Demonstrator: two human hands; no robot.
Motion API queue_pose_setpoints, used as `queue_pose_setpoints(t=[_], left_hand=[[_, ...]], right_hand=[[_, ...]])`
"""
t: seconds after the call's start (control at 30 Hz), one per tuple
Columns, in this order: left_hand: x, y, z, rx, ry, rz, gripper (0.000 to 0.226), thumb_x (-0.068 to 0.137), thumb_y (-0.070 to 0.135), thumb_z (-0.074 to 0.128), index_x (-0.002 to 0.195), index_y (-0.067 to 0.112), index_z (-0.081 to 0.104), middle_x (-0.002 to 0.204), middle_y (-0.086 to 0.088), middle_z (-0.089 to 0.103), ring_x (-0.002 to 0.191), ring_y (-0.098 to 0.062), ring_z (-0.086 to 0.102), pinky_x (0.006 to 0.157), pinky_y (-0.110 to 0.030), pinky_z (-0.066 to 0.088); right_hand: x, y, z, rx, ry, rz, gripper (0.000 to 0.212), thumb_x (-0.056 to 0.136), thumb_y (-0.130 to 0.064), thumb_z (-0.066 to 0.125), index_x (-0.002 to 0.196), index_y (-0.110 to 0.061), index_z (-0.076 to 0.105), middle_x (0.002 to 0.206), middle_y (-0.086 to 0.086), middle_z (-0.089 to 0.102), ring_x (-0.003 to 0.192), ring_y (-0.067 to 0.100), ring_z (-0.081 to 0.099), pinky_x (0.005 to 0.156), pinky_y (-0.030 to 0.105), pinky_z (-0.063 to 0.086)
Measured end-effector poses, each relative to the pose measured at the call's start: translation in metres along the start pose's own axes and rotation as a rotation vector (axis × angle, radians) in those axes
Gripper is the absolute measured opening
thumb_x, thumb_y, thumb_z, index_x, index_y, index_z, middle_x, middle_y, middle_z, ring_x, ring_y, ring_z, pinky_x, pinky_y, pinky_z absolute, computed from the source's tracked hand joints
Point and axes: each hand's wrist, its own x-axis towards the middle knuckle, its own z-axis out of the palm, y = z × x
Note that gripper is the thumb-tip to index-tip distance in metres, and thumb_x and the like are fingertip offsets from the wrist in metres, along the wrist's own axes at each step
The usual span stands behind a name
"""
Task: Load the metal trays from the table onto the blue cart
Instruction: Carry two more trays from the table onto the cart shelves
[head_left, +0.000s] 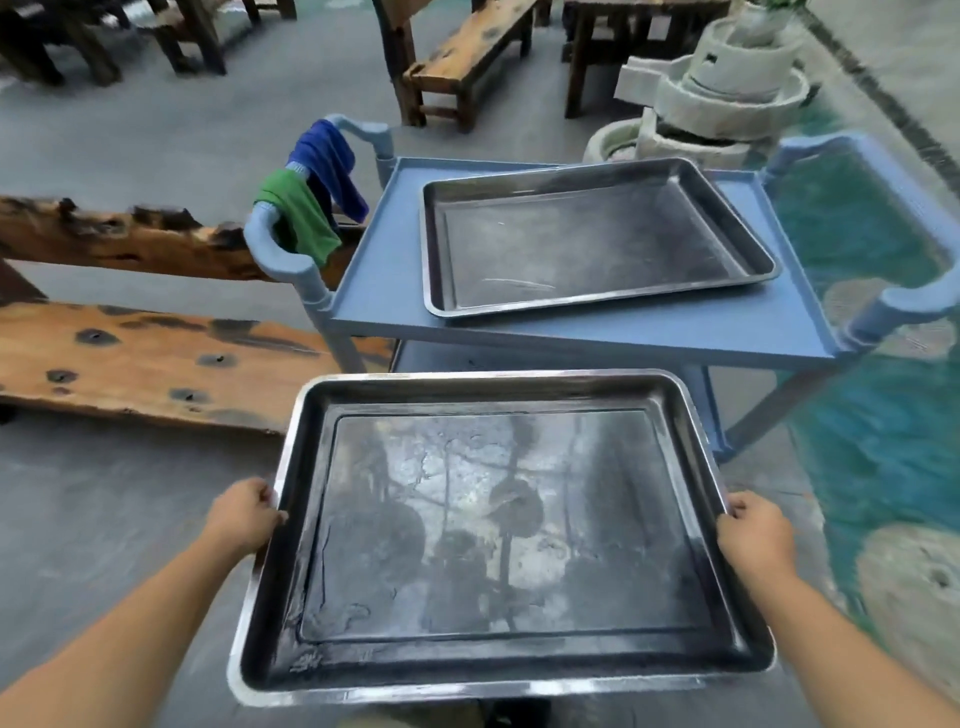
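I carry a large metal tray (498, 525) level in front of me, just short of the blue cart (384, 291). My left hand (244, 514) grips its left rim and my right hand (753, 532) grips its right rim, fingers curled over the edges. A second metal tray (592, 239) lies flat and empty on the cart's top shelf, turned slightly askew. The cart's lower shelf is mostly hidden behind the tray I hold.
A blue cloth (327, 161) and a green cloth (296, 213) hang over the cart's left handle. A rough wooden bench (130, 364) stands to the left. Behind the cart sit a stone mill (722, 98) and more wooden furniture. Green flooring lies to the right.
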Motion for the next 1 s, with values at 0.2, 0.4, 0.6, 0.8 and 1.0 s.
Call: queue_pose_setpoints(t=[0.2,0.4,0.6,0.8,1.0], left_hand=[[0.023,0.05,0.024,0.007,-0.01,0.097,0.017,0.08,0.012,0.075,0.082,0.002,0.06,0.078,-0.012,0.062,0.077,-0.032,0.056,0.066,-0.032,0.04],[0.068,0.078,0.043,0.004,-0.084,0.137,0.009,0.085,0.011,0.069,0.08,0.006,0.063,0.077,-0.009,0.065,0.078,-0.029,0.059,0.067,-0.031,0.041],[0.117,0.101,0.068,0.035,-0.173,0.167,0.005,0.086,0.008,0.066,0.083,0.007,0.062,0.078,-0.009,0.065,0.075,-0.028,0.06,0.066,-0.031,0.044],[0.158,0.117,0.093,0.063,-0.134,0.184,0.023,0.084,0.006,0.067,0.067,0.009,0.051,0.063,-0.006,0.056,0.065,-0.027,0.054,0.06,-0.033,0.038],[0.192,0.126,0.126,0.034,-0.053,0.232,0.035,0.082,0.0,0.062,0.06,0.016,0.039,0.056,-0.004,0.046,0.057,-0.025,0.046,0.054,-0.033,0.032]], right_hand=[[0.026,0.023,-0.017,-0.061,0.025,0.085,0.018,0.073,0.004,0.058,0.077,-0.01,0.069,0.078,0.018,0.07,0.079,0.04,0.063,0.065,0.035,0.047],[0.054,0.011,-0.011,-0.091,0.025,0.138,0.021,0.076,0.006,0.058,0.078,-0.01,0.072,0.068,0.013,0.061,0.069,0.032,0.055,0.063,0.032,0.042],[0.087,0.003,0.008,-0.097,-0.005,0.203,0.024,0.077,0.009,0.057,0.072,-0.013,0.067,0.061,0.012,0.06,0.056,0.028,0.05,0.053,0.03,0.036],[0.134,0.002,0.048,-0.003,-0.066,0.214,0.009,0.077,0.002,0.063,0.078,-0.004,0.069,0.062,0.012,0.066,0.061,0.027,0.061,0.052,0.025,0.04],[0.188,0.0,0.091,0.034,-0.074,0.086,0.011,0.081,0.001,0.061,0.088,-0.005,0.066,0.078,0.018,0.069,0.076,0.035,0.064,0.069,0.041,0.05]])
